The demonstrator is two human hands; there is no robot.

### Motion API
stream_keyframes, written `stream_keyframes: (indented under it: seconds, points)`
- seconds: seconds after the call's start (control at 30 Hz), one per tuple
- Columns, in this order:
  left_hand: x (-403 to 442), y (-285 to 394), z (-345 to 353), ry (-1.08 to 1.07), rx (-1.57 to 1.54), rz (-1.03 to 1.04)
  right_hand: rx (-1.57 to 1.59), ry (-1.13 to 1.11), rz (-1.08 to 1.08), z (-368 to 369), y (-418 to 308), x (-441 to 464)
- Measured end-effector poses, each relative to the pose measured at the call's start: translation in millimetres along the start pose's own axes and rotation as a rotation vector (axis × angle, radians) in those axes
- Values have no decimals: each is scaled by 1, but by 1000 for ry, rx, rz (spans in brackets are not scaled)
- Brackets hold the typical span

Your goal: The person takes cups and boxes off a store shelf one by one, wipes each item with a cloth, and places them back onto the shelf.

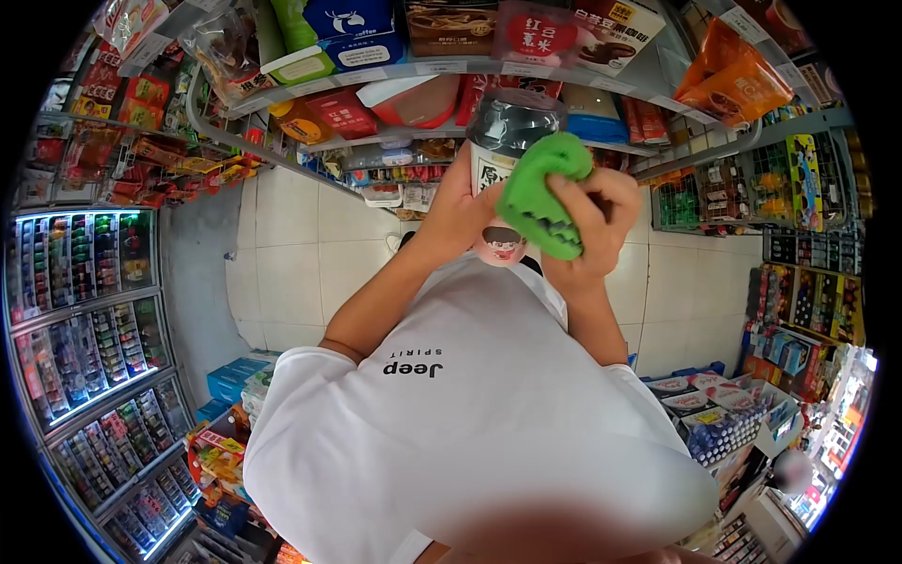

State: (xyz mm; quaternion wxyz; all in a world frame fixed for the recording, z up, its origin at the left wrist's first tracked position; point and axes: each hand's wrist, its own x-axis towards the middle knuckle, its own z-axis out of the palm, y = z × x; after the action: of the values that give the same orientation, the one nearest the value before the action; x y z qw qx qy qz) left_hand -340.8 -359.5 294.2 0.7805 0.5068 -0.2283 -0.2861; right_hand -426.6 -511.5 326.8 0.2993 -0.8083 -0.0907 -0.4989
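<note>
Shop shelf [362,76] beyond jar [493,167]; left hand [454,218] wrapped round jar, right hand [594,224] clutching green cloth [543,199] against it; wiping seemingly unfinished.

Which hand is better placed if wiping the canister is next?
Right, most likely: the right hand grips the green cloth, which overlaps the canister in this view. The left hand holds the canister, so it seems better suited to supporting.
</note>
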Motion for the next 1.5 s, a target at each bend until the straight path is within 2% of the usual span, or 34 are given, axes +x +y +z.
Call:
stream_keyframes:
  seconds: [0.03,0.1,0.17,0.2,0.3,0.33,0.4,0.43,0.5,0.53,0.6,0.63,0.77,0.83,0.97,1.07,1.1,1.2,1.23,1.27,1.3,1.43,1.5]
  points:
    - [0,1,0,-41,34,71,-10,-13,-66,1,-1,-1]
    - [-5,3,1,-40,-30,-6,-14,-43,-161,-4,4,4]
    - [-9,5,0,-93,-162,-50,27,30,4,-3,5,10]
    - [-10,7,3,-48,-240,-50,49,68,81,-3,5,13]
    - [-4,19,12,131,-514,-71,140,-99,-123,-6,-11,11]
    - [0,31,10,94,-473,-4,187,-172,-182,-8,-16,7]
    - [3,41,5,152,-408,75,227,-172,-227,-6,-15,2]
    - [2,45,10,215,-471,125,249,-170,-248,-4,-13,0]
    - [-1,50,28,341,-584,210,269,-71,-12,-4,-14,3]
    - [-4,48,29,297,-670,205,272,-15,107,-3,-14,4]
    - [0,46,32,187,-847,196,327,80,205,6,-16,7]
    - [1,45,31,25,-980,182,349,124,250,8,-17,9]
    - [6,53,35,261,-818,132,190,183,178,7,-14,15]
    - [7,53,36,268,-825,126,125,167,138,10,-17,8]
    - [10,51,33,193,-768,147,172,110,-218,27,-20,-11]
    - [5,47,34,191,-790,128,132,157,-120,15,-10,2]
    - [4,47,35,215,-660,149,97,192,-6,14,-10,5]
    - [4,44,37,264,-669,238,119,139,42,12,-14,-4]
    - [3,42,31,214,-670,251,242,125,12,14,-14,-10]
    - [6,43,33,255,-660,304,361,105,-16,16,-13,-15]
    - [4,47,30,177,-589,278,379,89,-11,12,-10,-13]
    - [-3,50,14,-18,-435,165,410,69,327,-2,4,-3]
    - [-5,46,15,-91,-433,184,517,-85,279,-5,7,1]
